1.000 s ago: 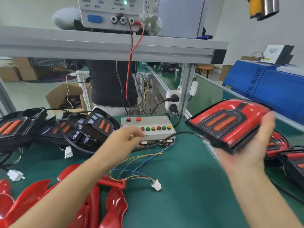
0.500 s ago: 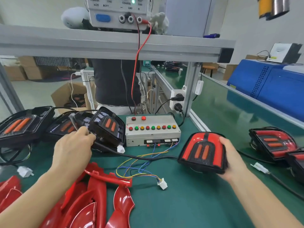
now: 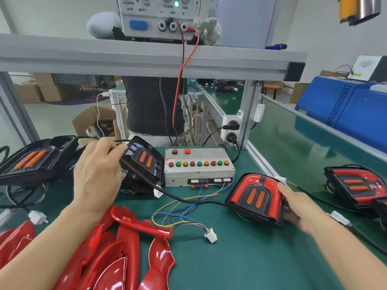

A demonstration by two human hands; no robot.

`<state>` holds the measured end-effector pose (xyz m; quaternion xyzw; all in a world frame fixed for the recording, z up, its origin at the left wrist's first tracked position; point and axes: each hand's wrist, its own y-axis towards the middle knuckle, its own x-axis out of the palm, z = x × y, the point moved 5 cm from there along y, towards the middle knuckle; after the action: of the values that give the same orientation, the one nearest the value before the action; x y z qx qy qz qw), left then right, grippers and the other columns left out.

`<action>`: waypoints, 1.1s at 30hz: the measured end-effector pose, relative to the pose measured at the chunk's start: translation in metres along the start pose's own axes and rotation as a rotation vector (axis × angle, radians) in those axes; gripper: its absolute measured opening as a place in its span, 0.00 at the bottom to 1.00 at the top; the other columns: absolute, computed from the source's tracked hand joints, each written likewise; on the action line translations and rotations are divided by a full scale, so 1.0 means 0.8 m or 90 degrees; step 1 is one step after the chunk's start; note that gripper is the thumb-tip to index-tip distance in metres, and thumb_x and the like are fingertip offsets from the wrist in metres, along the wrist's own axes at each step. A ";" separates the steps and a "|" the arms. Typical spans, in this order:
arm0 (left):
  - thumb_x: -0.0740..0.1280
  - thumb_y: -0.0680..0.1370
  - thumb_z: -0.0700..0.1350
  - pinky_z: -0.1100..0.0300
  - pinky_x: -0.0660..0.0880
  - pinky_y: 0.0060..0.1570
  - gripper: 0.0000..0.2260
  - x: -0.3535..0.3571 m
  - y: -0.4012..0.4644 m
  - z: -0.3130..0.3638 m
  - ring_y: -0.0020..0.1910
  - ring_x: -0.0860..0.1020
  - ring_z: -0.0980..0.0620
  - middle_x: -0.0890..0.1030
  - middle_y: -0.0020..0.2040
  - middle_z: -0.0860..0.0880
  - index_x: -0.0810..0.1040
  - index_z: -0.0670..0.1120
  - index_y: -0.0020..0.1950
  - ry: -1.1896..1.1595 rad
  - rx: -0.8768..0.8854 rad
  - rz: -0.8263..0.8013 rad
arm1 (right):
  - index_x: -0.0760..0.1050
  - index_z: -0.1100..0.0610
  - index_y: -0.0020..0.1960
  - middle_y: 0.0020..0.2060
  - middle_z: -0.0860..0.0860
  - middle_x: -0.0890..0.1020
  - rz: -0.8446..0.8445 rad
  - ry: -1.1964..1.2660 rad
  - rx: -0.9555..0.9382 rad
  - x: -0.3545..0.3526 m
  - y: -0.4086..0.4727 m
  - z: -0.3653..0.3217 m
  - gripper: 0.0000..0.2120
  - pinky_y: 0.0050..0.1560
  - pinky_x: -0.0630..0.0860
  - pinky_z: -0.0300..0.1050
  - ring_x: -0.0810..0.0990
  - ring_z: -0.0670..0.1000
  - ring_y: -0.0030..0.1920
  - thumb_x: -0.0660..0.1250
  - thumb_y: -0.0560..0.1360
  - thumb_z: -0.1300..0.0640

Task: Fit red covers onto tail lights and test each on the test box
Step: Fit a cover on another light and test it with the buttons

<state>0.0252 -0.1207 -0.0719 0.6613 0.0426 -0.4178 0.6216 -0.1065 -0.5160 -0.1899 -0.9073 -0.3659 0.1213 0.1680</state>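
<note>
Left hand (image 3: 98, 176) fingers clamped on bare black tail light (image 3: 144, 162) left of test box (image 3: 199, 174), right hand (image 3: 297, 208) fingers wrapped round covered tail light (image 3: 257, 197) on green surface (image 3: 240, 258); advisable: lift bare one clear of cables, seat next red cover (image 3: 142, 225) squarely.

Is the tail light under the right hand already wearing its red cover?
Yes, covered. The tail light held by the right hand shows a glossy red shell around its dark centre, unlike the bare black one the left hand grips.
</note>
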 end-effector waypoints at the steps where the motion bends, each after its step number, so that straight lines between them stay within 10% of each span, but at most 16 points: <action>1: 0.63 0.70 0.27 0.45 0.71 0.38 0.14 -0.009 -0.001 0.011 0.42 0.72 0.38 0.77 0.44 0.39 0.81 0.36 0.51 -0.005 0.046 0.044 | 0.77 0.55 0.52 0.34 0.54 0.81 -0.002 -0.011 -0.004 0.001 -0.003 -0.001 0.09 0.30 0.77 0.43 0.78 0.53 0.32 0.64 0.80 0.51; 8: 0.52 0.80 0.37 0.51 0.67 0.42 0.12 -0.025 -0.030 0.122 0.43 0.68 0.44 0.69 0.47 0.46 0.75 0.41 0.51 -0.055 0.407 0.088 | 0.76 0.62 0.59 0.59 0.56 0.76 0.150 -0.447 -0.454 0.037 -0.069 -0.077 0.15 0.56 0.66 0.46 0.72 0.55 0.58 0.62 0.80 0.53; 12: 0.58 0.75 0.39 0.54 0.69 0.43 0.12 0.000 -0.056 0.184 0.42 0.70 0.47 0.78 0.42 0.48 0.82 0.43 0.44 -0.057 0.586 -0.009 | 0.76 0.46 0.55 0.56 0.45 0.80 -0.225 -0.120 -0.383 0.108 -0.133 -0.105 0.12 0.64 0.69 0.41 0.78 0.44 0.59 0.55 0.81 0.44; 19: 0.60 0.77 0.38 0.57 0.74 0.45 0.11 0.012 -0.088 0.223 0.40 0.76 0.49 0.79 0.42 0.51 0.82 0.45 0.42 -0.103 0.759 -0.125 | 0.74 0.61 0.51 0.43 0.56 0.83 -0.318 0.334 -0.137 0.126 -0.132 -0.126 0.14 0.39 0.81 0.42 0.83 0.51 0.39 0.56 0.83 0.52; 22: 0.58 0.75 0.41 0.57 0.73 0.48 0.12 0.018 -0.095 0.219 0.47 0.77 0.50 0.79 0.47 0.54 0.82 0.49 0.42 -0.087 0.745 -0.209 | 0.75 0.57 0.46 0.31 0.50 0.75 -0.260 0.332 -0.188 0.113 -0.116 -0.125 0.10 0.21 0.64 0.32 0.67 0.42 0.23 0.57 0.83 0.57; 27: 0.60 0.66 0.51 0.53 0.63 0.56 0.11 0.032 -0.114 0.206 0.54 0.72 0.48 0.77 0.50 0.54 0.80 0.49 0.36 -0.073 0.668 -0.380 | 0.76 0.53 0.48 0.29 0.46 0.70 -0.187 0.318 -0.245 0.095 -0.094 -0.109 0.08 0.21 0.57 0.32 0.60 0.42 0.23 0.59 0.82 0.57; 33: 0.62 0.76 0.45 0.54 0.67 0.57 0.15 0.069 -0.125 0.193 0.49 0.81 0.52 0.82 0.40 0.58 0.85 0.50 0.34 -0.006 0.673 -0.284 | 0.75 0.51 0.44 0.30 0.47 0.65 -0.106 0.293 -0.305 0.077 -0.074 -0.103 0.09 0.24 0.57 0.33 0.59 0.43 0.26 0.60 0.82 0.56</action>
<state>-0.0741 -0.2565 -0.1649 0.8552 -0.0364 -0.5066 0.1033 -0.0715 -0.4503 -0.0971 -0.8915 -0.4095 -0.1903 0.0374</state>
